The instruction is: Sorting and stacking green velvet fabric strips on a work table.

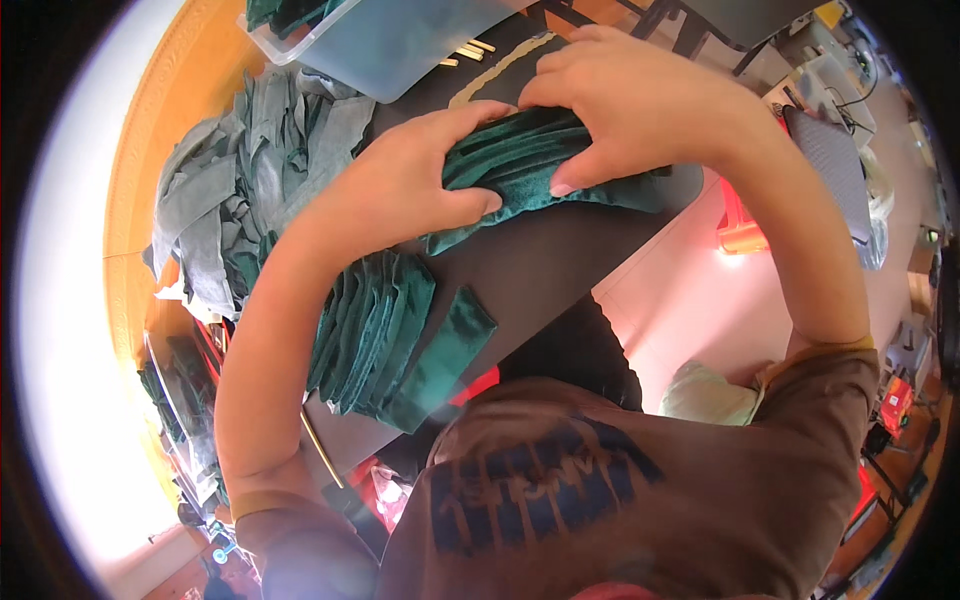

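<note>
Both hands grip a stack of dark green velvet strips (530,160) above the dark table. My left hand (425,175) closes on the stack's left end, thumb on the near side and fingers at the far side. On the right part of the same stack, my right hand (620,100) presses with its thumb in front and fingers behind. Nearer to me, beside my left forearm, lies a second row of overlapping green velvet strips (375,315). One strip (445,350) rests flat at the right of that row.
A heap of grey-green fabric strips (255,160) lies at the left of the dark table (570,260). A translucent plastic bin (370,50) holding green cloth stands at the far side, near several thin gold rods (470,50). An orange-red object (740,230) is on the floor at right.
</note>
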`<state>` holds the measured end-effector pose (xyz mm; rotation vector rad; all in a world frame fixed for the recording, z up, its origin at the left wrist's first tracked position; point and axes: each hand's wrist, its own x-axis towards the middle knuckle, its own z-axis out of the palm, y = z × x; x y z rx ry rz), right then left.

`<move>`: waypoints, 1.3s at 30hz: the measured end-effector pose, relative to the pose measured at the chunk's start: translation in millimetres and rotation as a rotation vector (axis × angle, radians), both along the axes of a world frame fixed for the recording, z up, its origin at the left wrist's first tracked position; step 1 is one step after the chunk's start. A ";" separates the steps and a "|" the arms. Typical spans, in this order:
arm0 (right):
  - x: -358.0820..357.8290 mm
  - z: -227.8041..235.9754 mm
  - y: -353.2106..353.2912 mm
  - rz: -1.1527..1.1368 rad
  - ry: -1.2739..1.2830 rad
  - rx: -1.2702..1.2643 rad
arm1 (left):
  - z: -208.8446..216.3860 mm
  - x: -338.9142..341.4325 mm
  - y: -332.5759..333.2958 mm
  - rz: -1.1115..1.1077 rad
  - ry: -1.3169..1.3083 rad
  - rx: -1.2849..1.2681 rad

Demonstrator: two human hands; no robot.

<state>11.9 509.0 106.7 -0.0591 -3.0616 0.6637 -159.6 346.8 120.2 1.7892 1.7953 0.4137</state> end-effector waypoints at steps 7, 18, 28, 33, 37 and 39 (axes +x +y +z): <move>10.4 -50.5 0.5 -0.032 0.364 0.269 | -21.9 10.4 -20.3 -0.063 0.384 0.280; 29.4 -43.2 7.8 -0.028 0.271 0.092 | -31.7 -4.1 -15.7 0.026 0.298 0.215; 28.3 -63.6 10.6 -0.052 0.487 0.155 | -43.4 -4.1 -18.7 0.060 0.313 0.315; 10.4 -53.0 32.4 -0.087 0.746 0.474 | -26.7 -12.3 1.2 0.048 0.764 0.635; -15.9 -80.2 54.2 -0.140 0.877 0.684 | -46.7 -31.6 24.6 -0.011 1.189 0.882; -19.7 -83.6 55.5 -0.104 0.785 0.633 | -66.2 -33.1 19.0 -0.023 1.188 0.796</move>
